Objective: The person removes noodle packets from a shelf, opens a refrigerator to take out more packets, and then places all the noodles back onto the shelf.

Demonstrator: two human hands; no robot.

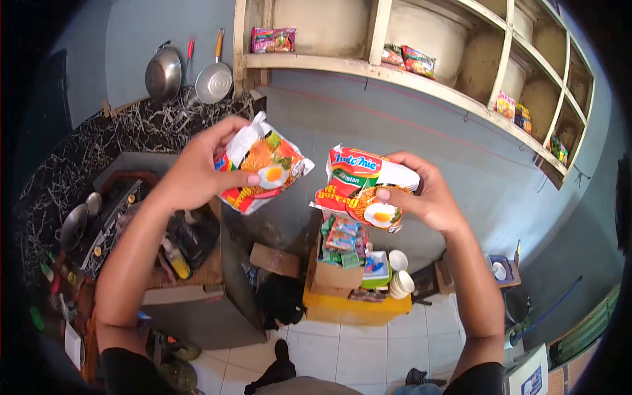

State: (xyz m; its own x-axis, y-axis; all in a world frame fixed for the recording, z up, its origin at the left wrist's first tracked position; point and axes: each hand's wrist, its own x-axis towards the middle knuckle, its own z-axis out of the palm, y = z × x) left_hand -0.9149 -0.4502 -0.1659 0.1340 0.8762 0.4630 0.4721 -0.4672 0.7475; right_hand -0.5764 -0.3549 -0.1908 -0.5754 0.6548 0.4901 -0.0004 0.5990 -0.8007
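Note:
My left hand (pixel 227 161) grips a packet of instant noodles (pixel 271 158), thumb on its front, which pictures noodles and a fried egg. It is tilted in the air, left of centre. My right hand (pixel 424 194) holds a second instant noodle packet (pixel 352 178) marked Indomie mi goreng, thumb pressed on the front and fingers behind it. The two packets are a short gap apart, raised in front of the grey wall. Beyond them, a wooden wall shelf (pixel 316 62) carries a purple packet (pixel 273 40) in its left compartment and several other packets further right.
Below the right packet, a cardboard box (pixel 337 275) of sachets stands on a yellow table (pixel 355 309) beside white bowls (pixel 401 283). Pans (pixel 214 82) hang on the left wall. A stove (pixel 108 230) and a counter cabinet (pixel 204 316) are at left.

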